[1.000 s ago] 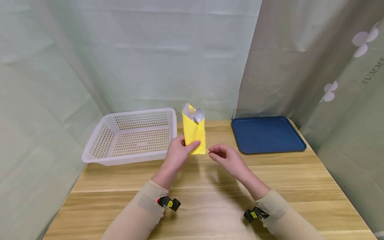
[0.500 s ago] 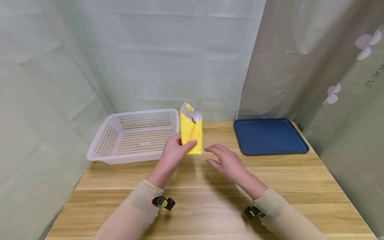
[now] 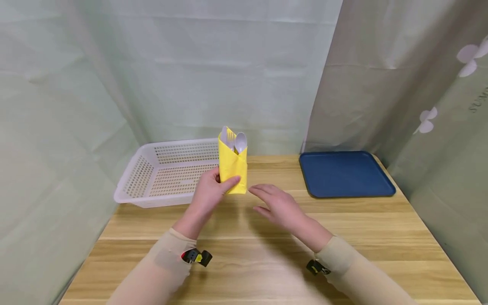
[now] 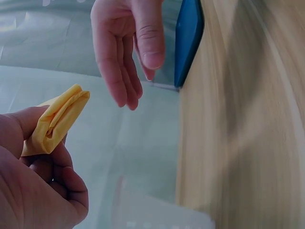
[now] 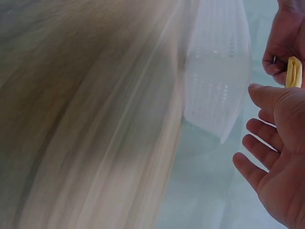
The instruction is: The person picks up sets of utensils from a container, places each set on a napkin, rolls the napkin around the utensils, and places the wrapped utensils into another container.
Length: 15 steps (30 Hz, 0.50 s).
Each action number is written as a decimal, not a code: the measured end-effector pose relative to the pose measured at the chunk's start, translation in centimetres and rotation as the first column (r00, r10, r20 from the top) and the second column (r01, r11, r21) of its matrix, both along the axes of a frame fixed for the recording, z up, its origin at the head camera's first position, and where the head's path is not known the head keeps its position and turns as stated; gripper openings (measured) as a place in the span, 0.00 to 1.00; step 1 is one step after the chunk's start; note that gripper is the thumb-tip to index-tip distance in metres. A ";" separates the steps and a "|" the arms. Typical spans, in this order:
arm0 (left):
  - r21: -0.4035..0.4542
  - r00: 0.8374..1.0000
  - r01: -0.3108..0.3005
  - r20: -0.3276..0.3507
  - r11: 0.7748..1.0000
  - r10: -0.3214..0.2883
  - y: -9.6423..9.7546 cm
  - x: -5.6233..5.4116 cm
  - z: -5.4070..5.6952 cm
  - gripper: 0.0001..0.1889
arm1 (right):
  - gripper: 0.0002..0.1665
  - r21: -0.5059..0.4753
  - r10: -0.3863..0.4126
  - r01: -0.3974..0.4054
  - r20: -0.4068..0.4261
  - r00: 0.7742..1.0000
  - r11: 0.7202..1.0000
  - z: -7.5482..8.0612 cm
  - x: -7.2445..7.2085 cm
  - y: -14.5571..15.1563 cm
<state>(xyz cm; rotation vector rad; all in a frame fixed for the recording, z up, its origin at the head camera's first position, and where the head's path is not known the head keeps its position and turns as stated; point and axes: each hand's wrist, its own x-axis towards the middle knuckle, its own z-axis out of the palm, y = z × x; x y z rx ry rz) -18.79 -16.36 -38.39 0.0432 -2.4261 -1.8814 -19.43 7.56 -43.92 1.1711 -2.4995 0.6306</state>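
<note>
My left hand [image 3: 210, 188] grips a folded yellow napkin [image 3: 231, 169] near its lower end, thumb across the front. Out of the napkin's top stick a pale plastic knife [image 3: 223, 134], a fork [image 3: 231, 139] and a spoon [image 3: 241, 142]. The bundle stands upright above the table. In the left wrist view the folded bottom end of the napkin [image 4: 57, 119] shows between thumb and curled fingers. Just right of the bundle is my right hand [image 3: 278, 206], fingers extended, thumb apart, holding nothing. The right wrist view shows its spread fingers [image 5: 262, 138] beside the napkin.
A white perforated plastic basket [image 3: 129, 180] stands behind and left of the left hand, partly covered by the bundle. At the back right lies a blue tray [image 3: 347, 174]. Curtains [image 3: 236, 76] hang behind the wooden table [image 3: 244, 271] and along its sides.
The left hand has carried the napkin bundle slightly to the left, over the basket's right edge in the head view. My right hand has followed leftward, its curled fingers now straightened.
</note>
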 end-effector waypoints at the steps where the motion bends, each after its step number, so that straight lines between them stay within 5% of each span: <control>1: 0.002 1.000 -0.003 0.003 1.000 0.003 -0.2 0.0 0.1 0.20 | 0.36 0.007 0.014 -0.014 -0.003 1.000 1.000 0.0 0.0 -0.2; 15: -0.046 0.999 -0.035 -0.011 0.998 0.034 -2.7 0.1 1.1 0.22 | 0.44 0.116 0.153 -0.143 -0.083 0.985 0.983 0.2 -0.7 -2.8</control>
